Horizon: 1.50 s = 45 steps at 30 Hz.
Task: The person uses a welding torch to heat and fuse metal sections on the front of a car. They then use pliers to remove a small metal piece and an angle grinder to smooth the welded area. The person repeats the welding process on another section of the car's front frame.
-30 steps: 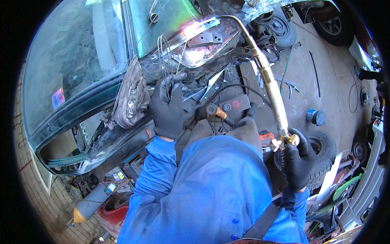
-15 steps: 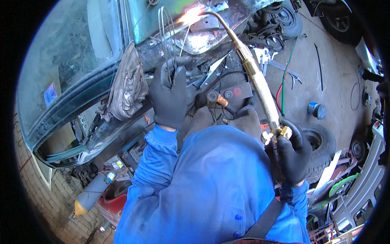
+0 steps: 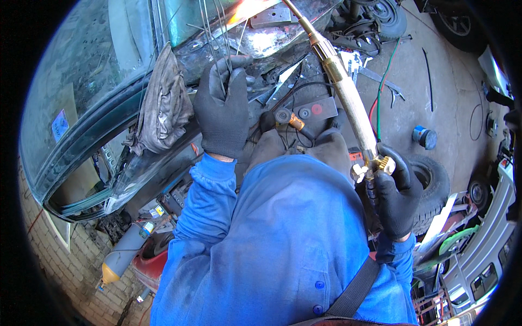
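My left hand, in a black glove, is closed on several thin metal wires that run up past the view's top edge. In my right hand, also gloved, is a brass gas torch, gripped at its lower end beside the valve knobs. A bright orange-white flame burns at the top edge over the scorched, bare-metal lower edge of a green vehicle body. The torch's tip is out of view. A crumpled grey rag hangs over the body's edge, left of my left hand.
An orange-and-dark power tool lies near my knees. Green and red hoses cross the floor at right. Beyond my right hand are a tyre and a blue can. A grey cylinder lies at lower left.
The view has shifted, so the flame and wires sit higher and the torch tip has left the frame. Both hands keep their holds.
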### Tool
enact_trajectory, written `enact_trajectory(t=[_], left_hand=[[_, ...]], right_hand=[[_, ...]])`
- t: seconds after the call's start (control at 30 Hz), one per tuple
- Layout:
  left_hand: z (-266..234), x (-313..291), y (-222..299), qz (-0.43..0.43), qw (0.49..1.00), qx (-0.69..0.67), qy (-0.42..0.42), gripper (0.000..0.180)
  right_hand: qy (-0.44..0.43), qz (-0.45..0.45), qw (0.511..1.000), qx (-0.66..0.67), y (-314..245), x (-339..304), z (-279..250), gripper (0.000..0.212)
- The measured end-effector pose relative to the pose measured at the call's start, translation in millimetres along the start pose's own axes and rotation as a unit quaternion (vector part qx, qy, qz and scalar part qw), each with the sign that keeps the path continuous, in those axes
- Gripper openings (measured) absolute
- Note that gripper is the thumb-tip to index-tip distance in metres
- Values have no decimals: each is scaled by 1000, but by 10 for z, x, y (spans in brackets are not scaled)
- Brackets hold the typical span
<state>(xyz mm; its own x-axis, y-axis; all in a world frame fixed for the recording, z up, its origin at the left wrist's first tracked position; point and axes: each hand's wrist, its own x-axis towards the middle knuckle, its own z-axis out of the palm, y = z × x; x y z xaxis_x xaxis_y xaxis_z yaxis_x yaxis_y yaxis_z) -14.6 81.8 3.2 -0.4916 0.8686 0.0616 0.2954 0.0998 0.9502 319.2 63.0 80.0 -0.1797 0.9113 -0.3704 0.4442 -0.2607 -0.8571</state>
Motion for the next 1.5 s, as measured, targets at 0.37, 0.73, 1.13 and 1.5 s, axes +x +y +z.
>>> enact_trajectory(t=[0.37,0.73,1.13,1.5], left_hand=[[32,26,-22,-6,1000,-15,13,21],[27,42,-13,-9,1000,11,10,20],[30,38,-12,-3,1000,9,14,20],[54,44,4,-17,1000,-8,18,21]], right_hand=[[-10,12,1000,11,56,8,-18,43],[-9,24,1000,10,42,17,-19,44],[-10,16,1000,25,77,26,-22,45],[-10,5,1000,21,68,26,-21,45]])
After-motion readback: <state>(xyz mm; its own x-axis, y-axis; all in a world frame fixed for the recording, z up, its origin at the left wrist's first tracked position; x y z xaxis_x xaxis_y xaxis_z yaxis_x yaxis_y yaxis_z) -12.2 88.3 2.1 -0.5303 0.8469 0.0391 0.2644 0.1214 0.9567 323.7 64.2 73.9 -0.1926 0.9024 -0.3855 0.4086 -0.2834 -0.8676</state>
